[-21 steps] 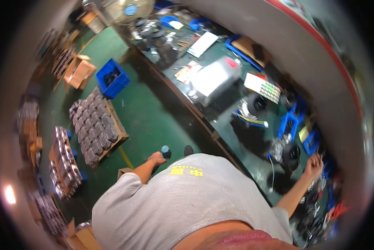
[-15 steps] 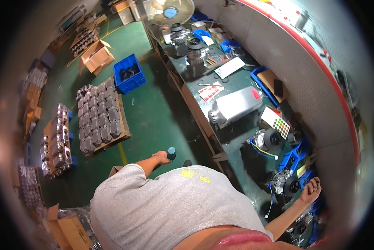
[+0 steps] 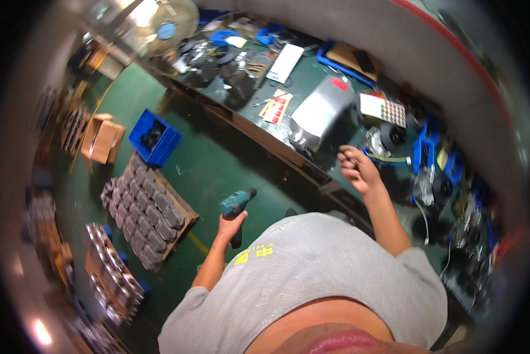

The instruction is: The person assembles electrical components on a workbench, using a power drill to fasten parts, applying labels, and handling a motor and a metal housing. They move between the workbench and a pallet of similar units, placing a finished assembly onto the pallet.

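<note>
My left hand (image 3: 232,225) is wrapped round the grip of a teal cordless drill (image 3: 234,204), held over the floor beside the workbench with its dark chuck pointing toward the bench. My right hand (image 3: 360,171) hangs above the bench's front part with its fingers curled. Something small and dark shows at its fingertips, too small to name. Just beyond that hand lies a silver metal housing (image 3: 319,112) with a red label. To its right sits a motor-like assembly (image 3: 380,139) with a black round part and a yellowish cable.
Along the green workbench (image 3: 250,106) stand blue bins (image 3: 423,150), a white card with coloured dots (image 3: 383,110) and red-and-white label sheets (image 3: 275,106). On the floor at left are a blue crate (image 3: 154,138), a pallet of grey castings (image 3: 147,209) and an open carton (image 3: 104,138).
My view has turned toward the bench. My right hand has come from the far right bins to near the silver housing. The drill has swung from pointing downward to pointing toward the bench.
</note>
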